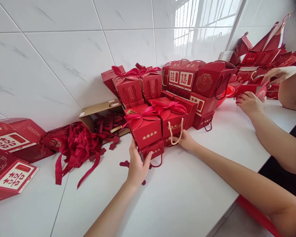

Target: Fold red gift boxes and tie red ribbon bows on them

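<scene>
Red gift boxes are stacked in the middle. My left hand (138,162) grips the lower left gift box (156,148), fingers along its left side and thumb across its front. Above it rests a ribbon-tied gift box (146,131) with gold lettering. My right hand (185,141) holds the lower right side of the stack, its fingertips partly hidden behind a cream rope handle (176,133). That handle hangs from another red box (173,122) topped with a pink-red bow (171,107). A dark red cord handle (158,163) hangs below my left thumb.
Red ribbon (80,144) lies heaped on the left, beside a cardboard box (100,108) of red pieces. More red boxes (203,80) stand against the tiled wall (71,59). At right, another person's hands (250,103) hold red card near a red basin (229,91).
</scene>
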Demonstrator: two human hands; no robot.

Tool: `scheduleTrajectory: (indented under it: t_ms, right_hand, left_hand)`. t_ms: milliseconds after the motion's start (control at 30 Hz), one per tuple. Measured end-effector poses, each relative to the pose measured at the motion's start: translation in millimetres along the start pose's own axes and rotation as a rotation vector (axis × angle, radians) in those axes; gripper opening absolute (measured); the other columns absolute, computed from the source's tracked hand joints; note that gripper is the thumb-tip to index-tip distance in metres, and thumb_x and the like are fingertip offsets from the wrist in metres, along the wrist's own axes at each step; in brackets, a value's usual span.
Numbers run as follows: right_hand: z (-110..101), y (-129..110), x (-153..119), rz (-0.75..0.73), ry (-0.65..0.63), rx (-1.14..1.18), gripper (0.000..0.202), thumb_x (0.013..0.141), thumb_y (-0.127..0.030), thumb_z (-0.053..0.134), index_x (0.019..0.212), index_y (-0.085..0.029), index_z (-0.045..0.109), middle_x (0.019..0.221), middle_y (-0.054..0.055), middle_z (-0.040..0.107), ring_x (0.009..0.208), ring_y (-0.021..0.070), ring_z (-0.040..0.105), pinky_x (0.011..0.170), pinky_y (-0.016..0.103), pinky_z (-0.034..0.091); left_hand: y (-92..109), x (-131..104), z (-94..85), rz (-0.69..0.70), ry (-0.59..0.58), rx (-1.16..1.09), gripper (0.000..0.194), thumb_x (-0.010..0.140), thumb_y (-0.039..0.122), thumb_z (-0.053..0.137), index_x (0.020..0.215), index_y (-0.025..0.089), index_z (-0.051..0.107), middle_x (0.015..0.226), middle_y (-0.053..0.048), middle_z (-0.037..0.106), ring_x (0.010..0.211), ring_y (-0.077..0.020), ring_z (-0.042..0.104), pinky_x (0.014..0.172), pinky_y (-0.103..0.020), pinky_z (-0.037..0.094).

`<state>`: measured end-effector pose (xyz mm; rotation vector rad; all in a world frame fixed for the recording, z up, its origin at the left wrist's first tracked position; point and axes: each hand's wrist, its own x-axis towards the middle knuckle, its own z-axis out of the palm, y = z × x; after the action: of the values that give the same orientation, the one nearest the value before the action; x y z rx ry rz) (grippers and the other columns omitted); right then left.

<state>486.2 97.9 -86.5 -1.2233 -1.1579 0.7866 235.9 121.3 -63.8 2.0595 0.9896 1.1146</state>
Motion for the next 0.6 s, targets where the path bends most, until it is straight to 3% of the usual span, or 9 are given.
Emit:
scheduleTrajectory:
  t_ms: [300,433,533,600]
  right_hand:
    - [-16.5,1.8,-6.9,-0.030,-0.132,-0.011,0.054,0.063,-0.047,0.083,0.106,-0.020,0.063,0.108,0.009,0.072,0.102,0.0312,0.066,0.087,0.048,0.056]
    - [-21.8,-4.1,-10.0,-0.056,-0.161,-0.022,0.075,0.057,-0.042,0.088,0.122,-0.023,0.055,0.124,0.012,0.065,0.111,0.0327,0.062,0.089,0.048,0.055]
    - [-29.8,-14.2,-12.6,-0.090,-0.184,-0.019,0.094,0.053,-0.036,0.092,0.133,-0.027,0.044,0.137,0.012,0.056,0.123,0.0321,0.056,0.098,0.047,0.051]
    - [-33.9,-22.1,-13.0,-0.120,-0.178,-0.013,0.095,0.056,-0.035,0.091,0.136,-0.029,0.040,0.141,0.012,0.052,0.128,0.0300,0.052,0.104,0.046,0.046]
  left_hand:
    - [-6.8,2.6,5.0,-0.012,-0.012,-0.047,0.055,0.091,0.038,0.057,0.139,0.024,0.035,0.141,-0.015,0.036,0.136,-0.0300,0.039,0.109,-0.050,0.039]
    - [-7.6,2.5,4.9,-0.010,-0.011,-0.063,0.058,0.091,0.038,0.057,0.142,0.026,0.032,0.140,-0.014,0.037,0.136,-0.0307,0.038,0.107,-0.051,0.041]
    - [-4.3,1.7,2.2,0.004,0.008,-0.064,0.076,0.086,0.039,0.065,0.148,0.028,0.022,0.143,-0.014,0.035,0.139,-0.0317,0.034,0.110,-0.053,0.037]
    - [0.4,3.5,-0.8,0.038,0.033,-0.078,0.088,0.081,0.040,0.071,0.150,0.028,0.018,0.148,-0.014,0.031,0.142,-0.0323,0.028,0.113,-0.054,0.032]
